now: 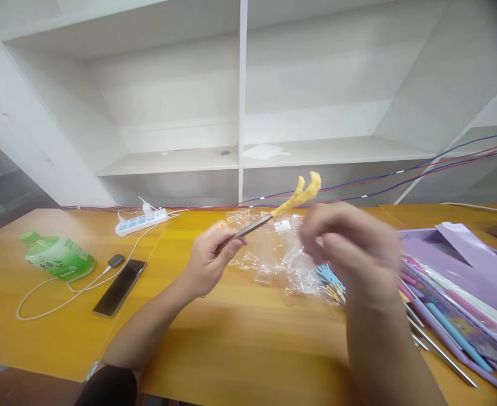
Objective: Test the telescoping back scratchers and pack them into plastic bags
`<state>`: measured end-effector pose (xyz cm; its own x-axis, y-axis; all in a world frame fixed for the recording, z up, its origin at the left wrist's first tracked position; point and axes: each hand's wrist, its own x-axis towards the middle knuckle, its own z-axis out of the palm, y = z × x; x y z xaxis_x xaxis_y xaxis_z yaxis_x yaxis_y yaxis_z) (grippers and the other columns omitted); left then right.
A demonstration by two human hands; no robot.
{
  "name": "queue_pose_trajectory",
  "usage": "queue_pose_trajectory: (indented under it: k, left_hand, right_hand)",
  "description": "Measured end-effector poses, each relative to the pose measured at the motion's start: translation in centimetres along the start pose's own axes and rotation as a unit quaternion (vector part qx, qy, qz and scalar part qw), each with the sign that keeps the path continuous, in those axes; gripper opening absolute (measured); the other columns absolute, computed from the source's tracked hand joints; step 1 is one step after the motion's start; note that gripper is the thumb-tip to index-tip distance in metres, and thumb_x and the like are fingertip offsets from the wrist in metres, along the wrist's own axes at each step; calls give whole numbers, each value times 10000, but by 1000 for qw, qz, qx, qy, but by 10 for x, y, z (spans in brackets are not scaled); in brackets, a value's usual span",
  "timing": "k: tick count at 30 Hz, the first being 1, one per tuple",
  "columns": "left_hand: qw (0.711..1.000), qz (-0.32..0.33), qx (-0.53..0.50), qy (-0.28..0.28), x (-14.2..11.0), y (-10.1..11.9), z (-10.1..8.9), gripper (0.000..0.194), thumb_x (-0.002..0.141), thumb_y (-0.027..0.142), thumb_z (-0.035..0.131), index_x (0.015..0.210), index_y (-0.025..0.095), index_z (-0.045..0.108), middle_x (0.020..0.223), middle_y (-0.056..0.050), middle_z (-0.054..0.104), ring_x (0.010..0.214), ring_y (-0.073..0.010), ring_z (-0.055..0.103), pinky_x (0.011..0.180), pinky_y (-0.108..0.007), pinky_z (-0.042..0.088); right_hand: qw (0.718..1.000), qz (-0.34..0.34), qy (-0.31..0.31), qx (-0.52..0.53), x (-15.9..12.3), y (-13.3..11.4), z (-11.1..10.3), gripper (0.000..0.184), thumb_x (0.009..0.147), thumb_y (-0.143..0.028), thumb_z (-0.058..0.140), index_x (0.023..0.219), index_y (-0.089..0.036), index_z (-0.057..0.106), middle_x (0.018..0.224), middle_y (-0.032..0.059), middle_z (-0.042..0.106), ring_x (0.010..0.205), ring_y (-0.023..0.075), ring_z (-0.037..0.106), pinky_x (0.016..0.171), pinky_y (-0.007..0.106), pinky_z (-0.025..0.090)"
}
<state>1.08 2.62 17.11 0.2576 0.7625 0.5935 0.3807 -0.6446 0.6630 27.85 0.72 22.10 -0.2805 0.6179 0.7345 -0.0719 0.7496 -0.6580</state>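
Note:
My left hand [217, 254] is closed around a thin grey rod [252, 226], which slants up to the right. At the rod's far end sits a lumpy yellow forked piece [297, 197], like modelling clay, with two curved prongs pointing up. A small yellow speck [222, 224] shows by the left index finger. Right of the yellow piece and apart from it, my right hand [354, 242] is raised and blurred by motion. Its fingers are curled in; whether they hold anything cannot be made out. Behind and below the hands lie crumpled clear plastic bags [274, 254].
Small blue [329, 276] and tan hand-shaped pieces [335, 293] lie beside the bags. A purple tray [426, 245], pens and metal rods [443, 352] fill the right. Leftward are a green bottle [58, 255], a phone [120, 287] and a power strip [142, 221]. White shelving stands behind.

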Motion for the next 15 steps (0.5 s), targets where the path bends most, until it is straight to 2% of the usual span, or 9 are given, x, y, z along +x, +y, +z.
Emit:
queue_pose_trajectory:
  k: [1, 2, 4, 5, 7, 9, 10, 12, 15]
  left_hand:
    - [1000, -1, 3, -16, 1, 0, 0, 331, 1107, 454, 537, 979, 219, 731, 792, 8, 553, 739, -143, 489, 709, -284, 364]
    - [999, 1, 8, -36, 1, 1, 0, 343, 1109, 453, 533, 947, 212, 717, 777, 12, 541, 737, -140, 490, 708, -282, 364]
    - [997, 8, 13, -72, 2, 1, 0, 370, 1112, 456, 520, 905, 203, 693, 774, 11, 541, 754, -139, 502, 722, -280, 375]
    - [996, 8, 11, -86, 3, 1, 0, 363, 1114, 461, 514, 932, 204, 696, 786, 10, 549, 757, -139, 503, 729, -280, 382]
    - [995, -12, -6, -95, 2, 0, -1, 302, 1113, 467, 512, 1165, 229, 691, 817, 18, 557, 736, -136, 488, 722, -279, 395]
    - [994, -51, -22, -93, 1, -1, -3, 405, 1117, 463, 500, 1468, 262, 529, 873, 20, 575, 738, -141, 490, 726, -282, 419]
    - [993, -66, -21, -95, 1, -2, -5, 466, 1122, 458, 484, 1546, 272, 436, 919, 12, 595, 756, -147, 503, 735, -286, 434]
    - [992, -76, 7, -101, 3, -3, -10, 449, 1138, 438, 431, 1557, 278, 402, 1053, -23, 640, 818, -157, 544, 769, -300, 465]
    - [992, -35, 89, -88, 10, -7, -18, 315, 1154, 391, 385, 1352, 249, 585, 1161, -56, 664, 922, -162, 599, 835, -306, 489]
  right_hand:
    - [995, 66, -73, 0, 9, 11, 6, 206, 1035, -339, 650, 1221, -251, 637, 883, 7, 635, 704, 118, 588, 606, 266, 501]
    - [986, 108, -124, 15, 16, 21, 13, 341, 987, -344, 740, 1287, -258, 604, 900, -8, 637, 672, 103, 584, 575, 252, 488]
    - [974, 154, -145, 78, 22, 37, 26, 399, 967, -382, 781, 1291, -251, 588, 851, -40, 608, 580, 73, 538, 494, 226, 425]
    - [972, 153, -137, 111, 23, 43, 31, 320, 994, -411, 751, 1223, -236, 614, 793, -54, 587, 531, 59, 504, 468, 220, 391]
    - [974, 133, -107, 151, 24, 51, 36, 238, 1065, -443, 648, 1066, -205, 659, 673, -67, 547, 473, 49, 468, 461, 221, 369]
    - [981, 107, -61, 153, 26, 58, 32, 283, 1085, -442, 618, 982, -192, 700, 585, -69, 513, 454, 52, 472, 479, 226, 379]
    - [983, 97, -25, 152, 28, 62, 28, 295, 1081, -447, 627, 965, -192, 720, 565, -68, 499, 453, 56, 476, 480, 229, 378]
    - [982, 88, 54, 157, 33, 68, 18, 336, 1058, -499, 653, 949, -197, 752, 573, -55, 494, 454, 62, 479, 456, 236, 354]
    - [974, 97, 135, 151, 40, 76, 2, 443, 991, -622, 694, 888, -198, 769, 619, -24, 525, 465, 75, 486, 418, 255, 338]
